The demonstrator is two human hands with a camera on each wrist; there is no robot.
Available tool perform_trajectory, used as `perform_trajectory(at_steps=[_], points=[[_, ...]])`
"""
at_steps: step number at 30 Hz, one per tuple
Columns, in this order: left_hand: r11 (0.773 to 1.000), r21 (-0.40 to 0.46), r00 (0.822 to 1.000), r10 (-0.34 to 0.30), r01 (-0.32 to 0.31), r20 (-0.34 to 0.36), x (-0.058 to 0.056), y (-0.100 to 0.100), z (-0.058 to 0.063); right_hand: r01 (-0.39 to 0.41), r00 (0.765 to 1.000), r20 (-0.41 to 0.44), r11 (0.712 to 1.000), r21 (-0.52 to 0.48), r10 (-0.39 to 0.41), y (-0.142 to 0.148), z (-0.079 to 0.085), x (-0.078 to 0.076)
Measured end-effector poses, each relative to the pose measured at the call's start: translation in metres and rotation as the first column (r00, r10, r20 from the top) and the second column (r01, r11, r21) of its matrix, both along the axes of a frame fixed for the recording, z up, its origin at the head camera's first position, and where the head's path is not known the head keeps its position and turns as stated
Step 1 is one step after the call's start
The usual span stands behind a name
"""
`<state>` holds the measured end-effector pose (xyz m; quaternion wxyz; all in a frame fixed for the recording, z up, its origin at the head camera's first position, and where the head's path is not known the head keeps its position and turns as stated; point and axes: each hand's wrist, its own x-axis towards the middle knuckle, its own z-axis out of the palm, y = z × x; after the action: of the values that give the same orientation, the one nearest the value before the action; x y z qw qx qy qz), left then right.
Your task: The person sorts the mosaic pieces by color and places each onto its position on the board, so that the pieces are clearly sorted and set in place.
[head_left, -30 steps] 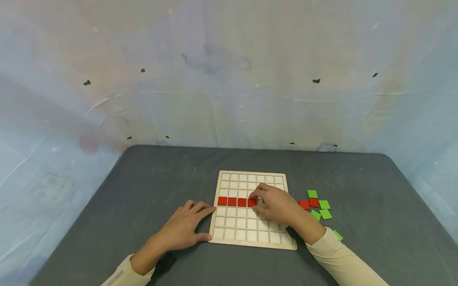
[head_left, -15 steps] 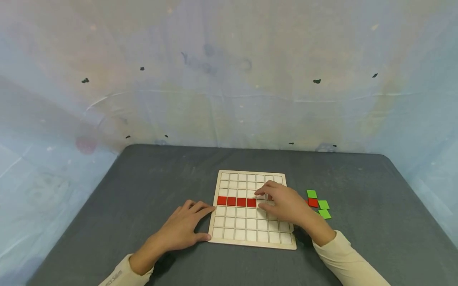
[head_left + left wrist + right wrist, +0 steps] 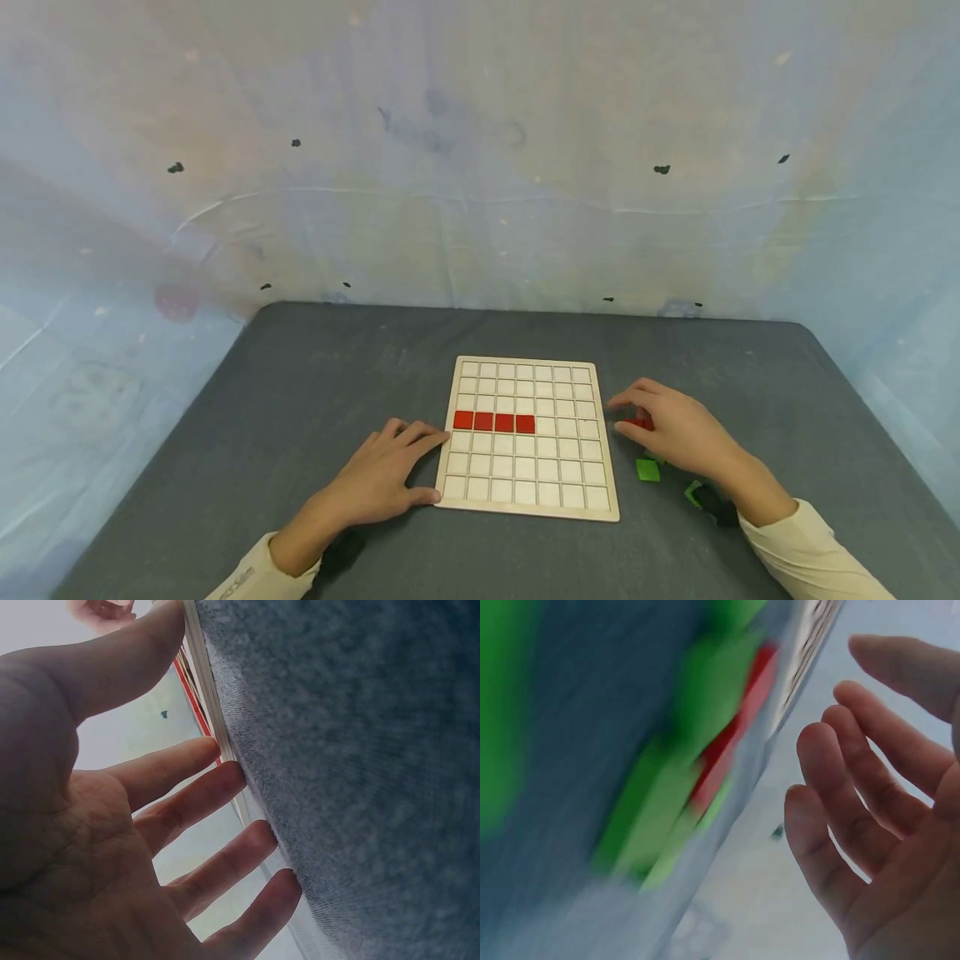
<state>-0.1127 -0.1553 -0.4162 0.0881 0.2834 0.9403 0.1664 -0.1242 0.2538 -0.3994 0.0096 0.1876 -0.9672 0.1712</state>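
Observation:
A pale wooden grid board [image 3: 525, 507] lies flat on the table, with several red square tiles [image 3: 504, 423] side by side in one row from its left edge. My left hand [image 3: 382, 479] rests against the board's left side, thumb at the near corner and index fingertip farther up the edge. Off the board's right side, my right hand [image 3: 686, 429] hovers with relaxed fingers over loose tiles and holds nothing. A red tile [image 3: 640, 423] shows between its thumb and fingers. In the right wrist view, green tiles [image 3: 660, 817] and red tiles [image 3: 720, 761] appear blurred beside the hand.
A green tile [image 3: 648, 470] lies near the board's right edge; another green tile [image 3: 693, 494] is partly hidden by the dark wrist camera [image 3: 716, 506]. The dark table [image 3: 360, 358] ends at a patterned cloth backdrop [image 3: 465, 167].
My right hand has let go of the red tile at the row's right end and moved right, off the board to the loose tiles. The left hand stays at the board's edge.

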Motion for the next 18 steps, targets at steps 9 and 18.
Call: perform_trajectory(at_steps=[9, 18], points=[[1.000, 0.001, 1.000, 0.004, -0.004, -0.002, 0.001, 0.000, 0.000, 0.040, 0.998, -0.053, 0.997, 0.066, -0.037, 0.045, -0.007, 0.004], [1.000, 0.001, 1.000, 0.003, -0.003, 0.001, 0.000, 0.001, 0.000, 0.043, 0.999, -0.021, 0.996, 0.076, -0.041, 0.047, -0.017, 0.006]])
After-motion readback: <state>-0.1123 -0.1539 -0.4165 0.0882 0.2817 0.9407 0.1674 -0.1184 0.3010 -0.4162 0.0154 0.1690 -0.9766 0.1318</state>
